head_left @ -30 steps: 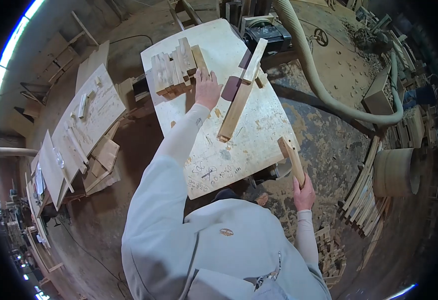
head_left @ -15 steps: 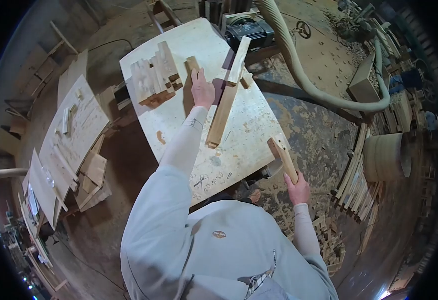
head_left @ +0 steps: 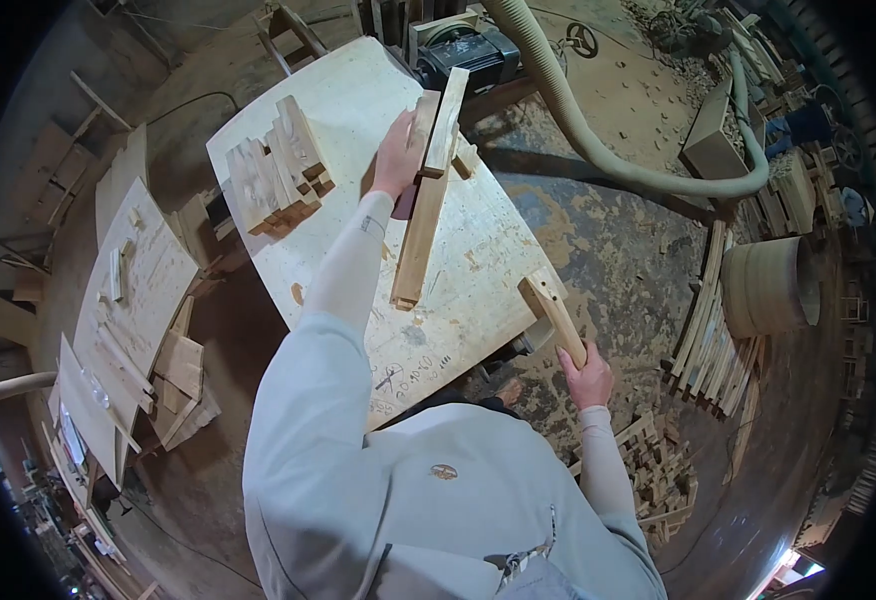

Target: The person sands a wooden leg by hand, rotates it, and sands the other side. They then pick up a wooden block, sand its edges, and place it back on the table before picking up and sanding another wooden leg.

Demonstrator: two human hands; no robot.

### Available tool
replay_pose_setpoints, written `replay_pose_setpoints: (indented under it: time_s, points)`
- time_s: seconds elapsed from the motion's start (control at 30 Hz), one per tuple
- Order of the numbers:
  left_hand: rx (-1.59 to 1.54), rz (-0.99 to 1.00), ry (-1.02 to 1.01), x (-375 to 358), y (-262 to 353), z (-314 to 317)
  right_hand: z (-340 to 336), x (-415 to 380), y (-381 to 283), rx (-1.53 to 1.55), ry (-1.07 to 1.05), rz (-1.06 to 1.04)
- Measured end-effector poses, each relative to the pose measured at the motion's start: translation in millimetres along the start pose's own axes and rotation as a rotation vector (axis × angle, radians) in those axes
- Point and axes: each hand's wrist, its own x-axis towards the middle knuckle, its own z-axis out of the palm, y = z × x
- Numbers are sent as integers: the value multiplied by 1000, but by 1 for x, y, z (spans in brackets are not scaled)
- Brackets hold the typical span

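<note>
My left hand (head_left: 395,155) is closed around a short wooden block (head_left: 422,122) at the far part of the pale work table (head_left: 478,290). The block lies alongside a wooden guide made of a long lower strip (head_left: 420,245) and a lighter upper strip (head_left: 447,125). A dark reddish strip shows beside the guide, partly behind my left wrist. Near the table's right front corner, my right hand (head_left: 588,378) grips a wooden handle (head_left: 566,330) with a short cross block at its far end. Left of my left hand, several notched wooden pieces (head_left: 278,170) stand grouped on the table.
An electric motor (head_left: 470,60) sits behind the table, with a ribbed hose (head_left: 578,140) curving off to the right. Long slats (head_left: 703,330) and a round drum (head_left: 763,288) stand at right. Cut pieces (head_left: 658,475) are heaped on the floor. Boards (head_left: 138,270) lie at left.
My left hand has moved the wooden block right, up against the guide. My right hand still grips the wooden handle, in nearly the same place. The view has shifted slightly.
</note>
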Motion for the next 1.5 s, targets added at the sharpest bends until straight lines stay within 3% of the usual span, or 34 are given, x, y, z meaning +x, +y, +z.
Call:
replay_pose_setpoints:
  time_s: [0.07, 0.13, 0.3, 0.47, 0.8, 1.5]
  points:
    - [71, 35, 63, -11, 6, 0, 4, 0, 4, 9, 15, -15]
    - [401, -22, -79, -22, -3, 6, 1, 1, 2, 10, 27, -37]
    - [395, 40, -129, -19, -14, 13, -4, 4, -1, 15, -64, 6]
    - [463, 78, -155, -17, -26, 17, -10, 22, 5, 141, -216, -90]
    - [414, -93, -230, -15, 1, 8, 1, 41, 7, 108, -313, -134]
    - [477, 4, -166, -1, -22, -3, 49, 52, 10, 135, -197, -195]
